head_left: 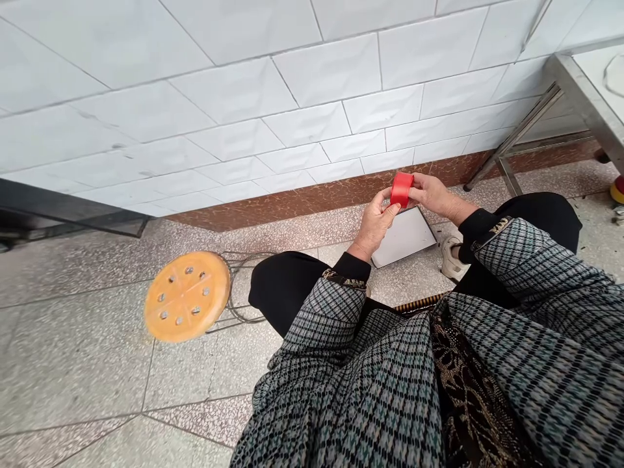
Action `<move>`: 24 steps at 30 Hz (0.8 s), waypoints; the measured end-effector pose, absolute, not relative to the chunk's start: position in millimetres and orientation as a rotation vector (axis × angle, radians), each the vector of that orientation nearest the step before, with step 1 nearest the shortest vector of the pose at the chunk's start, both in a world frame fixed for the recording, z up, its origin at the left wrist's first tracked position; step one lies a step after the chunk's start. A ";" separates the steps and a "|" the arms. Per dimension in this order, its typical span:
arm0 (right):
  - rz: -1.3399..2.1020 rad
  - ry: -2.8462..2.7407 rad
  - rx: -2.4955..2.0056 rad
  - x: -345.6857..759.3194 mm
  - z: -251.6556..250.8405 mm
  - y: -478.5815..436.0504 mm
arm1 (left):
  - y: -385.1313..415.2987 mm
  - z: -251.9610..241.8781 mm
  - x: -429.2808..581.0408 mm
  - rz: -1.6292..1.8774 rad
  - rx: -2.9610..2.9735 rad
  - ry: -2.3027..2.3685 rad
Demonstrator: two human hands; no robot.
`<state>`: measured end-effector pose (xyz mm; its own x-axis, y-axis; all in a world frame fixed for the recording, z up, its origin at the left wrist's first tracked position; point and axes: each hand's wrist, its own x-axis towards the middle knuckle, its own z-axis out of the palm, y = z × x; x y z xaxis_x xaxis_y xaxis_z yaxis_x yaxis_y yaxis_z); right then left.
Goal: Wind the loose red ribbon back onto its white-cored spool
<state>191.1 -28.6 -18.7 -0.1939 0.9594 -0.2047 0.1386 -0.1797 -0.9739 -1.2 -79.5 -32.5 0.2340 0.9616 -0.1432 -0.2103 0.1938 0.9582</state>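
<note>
A shiny red roll, like ribbon or tape (402, 189), is held up between both hands in front of the tiled wall. My left hand (376, 223) grips its left and lower edge with thumb and fingers. From the right, my right hand (433, 194) pinches the roll's other side, with fingers partly hidden behind or inside it. Below the hands, a flat white rectangular board or tray with a dark edge (405, 238) lies on the floor between my legs.
A round orange stool with holes in its seat (188, 297) stands to the left. At the right is a metal-framed table (592, 97), with a red and yellow object (617, 190) near it. White wall tiles (326, 71) rise ahead; a dark-framed object (73, 208) is at far left.
</note>
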 end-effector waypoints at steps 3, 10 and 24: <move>1.252 -1.294 -1.478 191.9 -21.0 -21.0 | -81.5 -29.4 6.8 1.161 0.963 0.979; 1.383 -0.977 -1.579 190.8 -7.3 -15.9 | -90.9 -22.8 7.7 1.119 1.029 1.000; 1.896 -0.508 -1.379 178.1 18.3 -34.7 | -89.6 -32.2 7.0 1.148 1.108 1.002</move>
